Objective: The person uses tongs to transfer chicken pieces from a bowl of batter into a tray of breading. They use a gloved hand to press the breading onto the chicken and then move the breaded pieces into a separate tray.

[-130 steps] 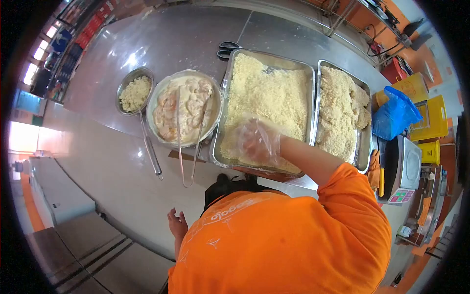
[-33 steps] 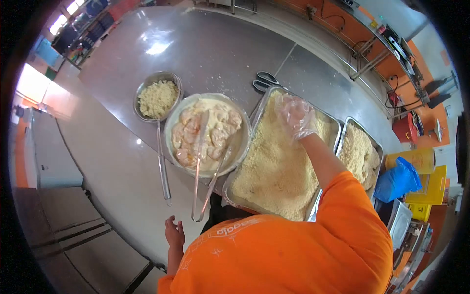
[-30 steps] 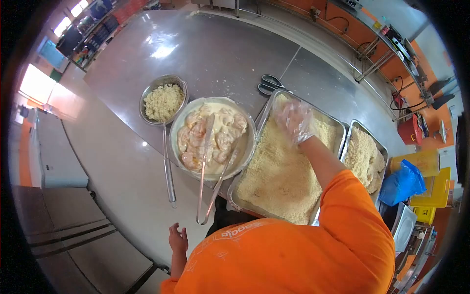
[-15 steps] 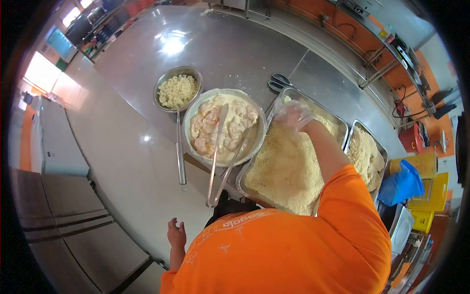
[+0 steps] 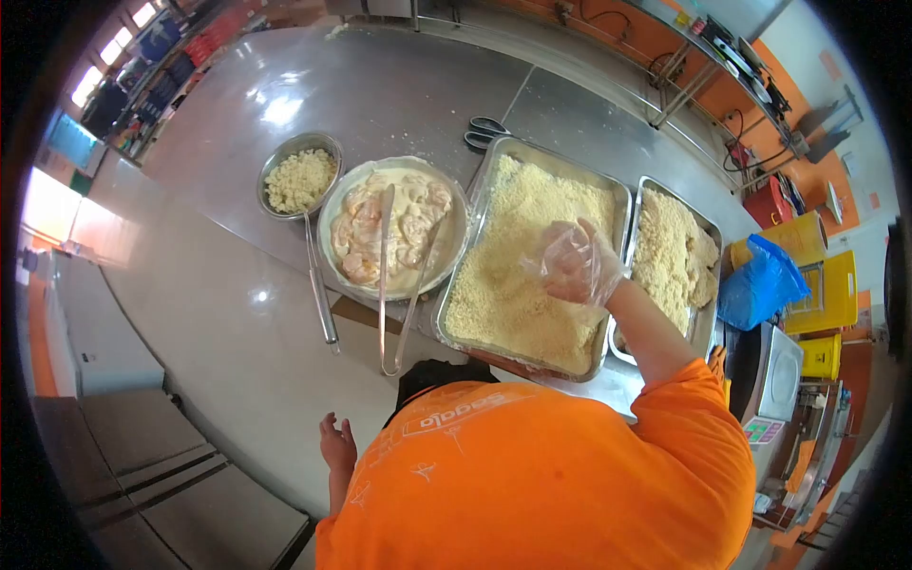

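My right hand (image 5: 573, 263), in a loose clear plastic glove, is over the right part of a metal tray of pale crumbs (image 5: 508, 256). Its fingers look loosely apart, with nothing seen in them. Down by my side hangs my bare left hand (image 5: 337, 444), fingers apart and away from the table. Left of the tray sits a bowl (image 5: 463, 237) of raw meat pieces in creamy batter (image 5: 404, 214). Metal tongs (image 5: 384, 294) rest in it, handle end over the near rim. Further left, a strainer (image 5: 328, 318) holds clumped crumbs (image 5: 299, 180).
A second metal tray (image 5: 670, 256) holds crumb-covered pieces on the right. Black-handled scissors (image 5: 486, 131) lie behind the large tray on the steel table (image 5: 380, 85). A blue plastic bag (image 5: 763, 285), yellow bins (image 5: 836, 294) and a scale (image 5: 771, 380) stand at far right.
My right hand has moved from the far left corner of the crumb tray toward its right side. The view has shifted, and my left hand still hangs low.
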The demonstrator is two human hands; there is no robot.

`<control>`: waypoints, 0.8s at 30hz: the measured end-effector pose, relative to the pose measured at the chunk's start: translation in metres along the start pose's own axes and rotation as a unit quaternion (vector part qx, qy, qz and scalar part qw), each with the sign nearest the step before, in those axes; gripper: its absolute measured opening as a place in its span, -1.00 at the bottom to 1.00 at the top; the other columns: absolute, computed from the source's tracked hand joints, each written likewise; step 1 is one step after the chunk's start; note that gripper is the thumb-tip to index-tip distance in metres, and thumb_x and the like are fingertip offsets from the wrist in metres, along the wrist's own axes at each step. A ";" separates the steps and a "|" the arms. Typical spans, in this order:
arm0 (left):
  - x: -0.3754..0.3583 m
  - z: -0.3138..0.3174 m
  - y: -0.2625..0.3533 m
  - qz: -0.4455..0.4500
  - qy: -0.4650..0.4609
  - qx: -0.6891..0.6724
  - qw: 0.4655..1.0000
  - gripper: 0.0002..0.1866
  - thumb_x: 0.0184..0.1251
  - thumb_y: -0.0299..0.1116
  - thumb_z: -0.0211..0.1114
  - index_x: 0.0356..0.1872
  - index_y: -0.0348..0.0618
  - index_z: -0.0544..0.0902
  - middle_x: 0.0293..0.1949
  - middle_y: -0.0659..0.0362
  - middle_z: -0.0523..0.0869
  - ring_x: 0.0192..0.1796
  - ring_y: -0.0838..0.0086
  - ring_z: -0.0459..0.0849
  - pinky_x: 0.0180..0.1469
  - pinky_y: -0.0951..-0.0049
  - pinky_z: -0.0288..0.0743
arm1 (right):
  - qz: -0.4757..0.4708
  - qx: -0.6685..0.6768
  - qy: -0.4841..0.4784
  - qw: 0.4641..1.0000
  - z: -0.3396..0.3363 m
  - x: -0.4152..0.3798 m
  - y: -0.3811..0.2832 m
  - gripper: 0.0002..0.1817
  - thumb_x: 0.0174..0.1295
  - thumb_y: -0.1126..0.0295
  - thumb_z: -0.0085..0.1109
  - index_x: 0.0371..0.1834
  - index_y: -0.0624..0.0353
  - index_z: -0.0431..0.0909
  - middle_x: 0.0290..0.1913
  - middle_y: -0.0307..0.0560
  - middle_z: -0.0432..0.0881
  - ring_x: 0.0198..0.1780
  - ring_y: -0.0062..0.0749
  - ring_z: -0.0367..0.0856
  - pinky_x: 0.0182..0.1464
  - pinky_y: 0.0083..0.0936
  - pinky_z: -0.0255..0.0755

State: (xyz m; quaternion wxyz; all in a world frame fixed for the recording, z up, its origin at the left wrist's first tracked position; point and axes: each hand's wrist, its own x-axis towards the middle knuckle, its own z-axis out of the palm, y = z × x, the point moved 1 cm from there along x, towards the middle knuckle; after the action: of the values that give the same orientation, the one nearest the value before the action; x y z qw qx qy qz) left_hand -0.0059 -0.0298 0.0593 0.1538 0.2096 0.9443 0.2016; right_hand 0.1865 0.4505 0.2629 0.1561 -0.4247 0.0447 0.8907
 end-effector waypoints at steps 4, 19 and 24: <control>0.001 0.011 -0.021 0.026 -0.012 0.039 0.999 -0.64 0.30 -0.20 0.08 0.02 -0.16 0.36 -0.11 0.05 0.52 -0.37 0.27 0.59 -0.31 0.28 0.48 | 0.019 -0.230 -0.021 0.973 -0.019 0.007 0.047 -0.44 0.22 -0.19 -0.23 0.16 -0.16 0.37 0.08 -0.13 0.49 0.20 -0.17 0.31 0.20 0.06 0.14; 0.017 0.021 -0.043 0.052 -0.013 -0.020 0.998 -0.64 0.30 -0.20 0.08 0.03 -0.16 0.35 -0.14 0.05 0.52 -0.39 0.25 0.58 -0.32 0.25 0.45 | -0.189 -0.943 0.237 0.136 -0.044 0.029 -0.047 -0.53 0.34 0.23 -0.35 0.33 -0.07 0.04 0.09 -0.10 0.47 0.18 -0.27 0.38 0.34 -0.12 0.04; 0.014 0.003 -0.029 0.060 -0.015 0.063 0.996 -0.64 0.30 -0.22 0.08 0.03 -0.16 0.35 -0.13 0.05 0.52 -0.38 0.25 0.58 -0.32 0.23 0.45 | -0.249 -0.925 0.275 -0.085 -0.027 0.053 -0.048 -0.50 0.35 0.19 -0.40 0.38 -0.20 -0.05 0.32 -0.11 0.20 0.36 -0.31 0.11 0.39 -0.27 -0.06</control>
State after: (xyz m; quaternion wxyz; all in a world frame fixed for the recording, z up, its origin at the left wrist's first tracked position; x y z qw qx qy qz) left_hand -0.0260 -0.0461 0.0407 0.1420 0.2778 0.9385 0.1477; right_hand 0.1905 0.5031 0.2070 0.1966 0.3645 0.8902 0.1898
